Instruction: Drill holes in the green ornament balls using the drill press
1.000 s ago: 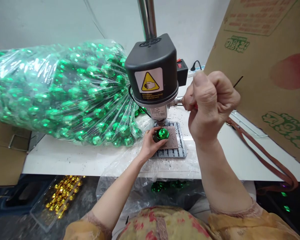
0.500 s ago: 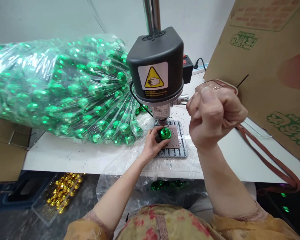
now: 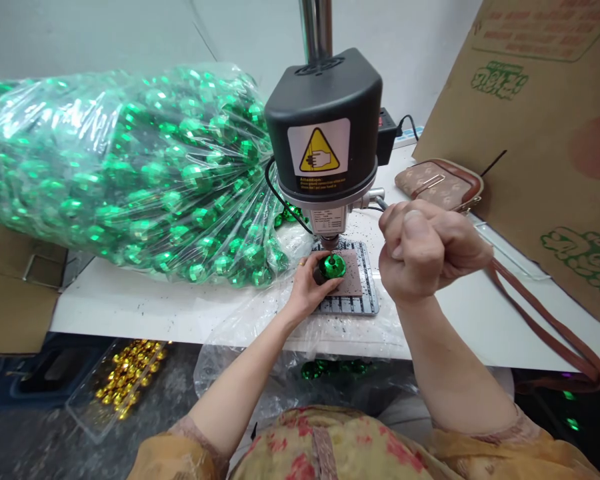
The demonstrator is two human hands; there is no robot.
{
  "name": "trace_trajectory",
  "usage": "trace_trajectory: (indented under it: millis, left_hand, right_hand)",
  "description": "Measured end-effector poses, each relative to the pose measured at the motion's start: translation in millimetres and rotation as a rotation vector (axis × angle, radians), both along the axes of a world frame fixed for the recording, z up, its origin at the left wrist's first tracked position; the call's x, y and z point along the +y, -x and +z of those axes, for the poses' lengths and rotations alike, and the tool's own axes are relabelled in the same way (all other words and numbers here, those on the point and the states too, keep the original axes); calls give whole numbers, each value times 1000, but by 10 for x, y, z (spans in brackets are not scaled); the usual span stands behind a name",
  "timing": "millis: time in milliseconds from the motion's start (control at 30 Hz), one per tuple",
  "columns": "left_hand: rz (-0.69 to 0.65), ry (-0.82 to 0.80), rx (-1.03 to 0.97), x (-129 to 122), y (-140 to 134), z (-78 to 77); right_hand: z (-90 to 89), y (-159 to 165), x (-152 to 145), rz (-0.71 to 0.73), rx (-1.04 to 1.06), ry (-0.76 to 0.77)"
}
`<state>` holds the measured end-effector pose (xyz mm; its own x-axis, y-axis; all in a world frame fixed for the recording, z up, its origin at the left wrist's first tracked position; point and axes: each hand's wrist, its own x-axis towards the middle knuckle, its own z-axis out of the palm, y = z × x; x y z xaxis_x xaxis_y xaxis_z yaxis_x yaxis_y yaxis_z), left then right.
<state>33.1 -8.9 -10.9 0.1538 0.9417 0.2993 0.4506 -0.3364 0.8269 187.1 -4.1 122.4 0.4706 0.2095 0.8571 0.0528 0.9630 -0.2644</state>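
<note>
A shiny green faceted ball sits under the chuck of a small black bench drill press. My left hand is closed around the ball from the left, thumb in front and fingers behind. Below it a brownish square pad lies on the slotted metal base plate, sprinkled with dark chips. My right hand is a fist at the end of the press's lever, most of which the fingers hide. The drill tip meets the top of the ball; its depth is hidden.
Left of the press lies a large clear bag of green faceted balls. At right are a patterned pouch with a brown strap and a big cardboard box. Gold balls lie in a clear tub below the table.
My right hand has come down a little with the lever, uncovering the pouch behind it. The left hand still holds the ball at the same place; the whole view has shifted slightly.
</note>
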Motion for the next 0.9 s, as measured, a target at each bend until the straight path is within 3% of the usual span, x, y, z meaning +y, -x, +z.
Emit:
trace_trajectory:
  millis: [600, 700, 900]
  left_hand:
    - [-2, -12, -42, 1, -2, 3]
    - [25, 14, -77, -8, -20, -1]
    - [130, 44, -152, -58, -104, -8]
  right_hand:
    - [-227, -52, 27, 15, -114, -112]
    - [-84, -21, 4, 4, -47, -57]
    - [493, -7, 71, 84, 87, 208]
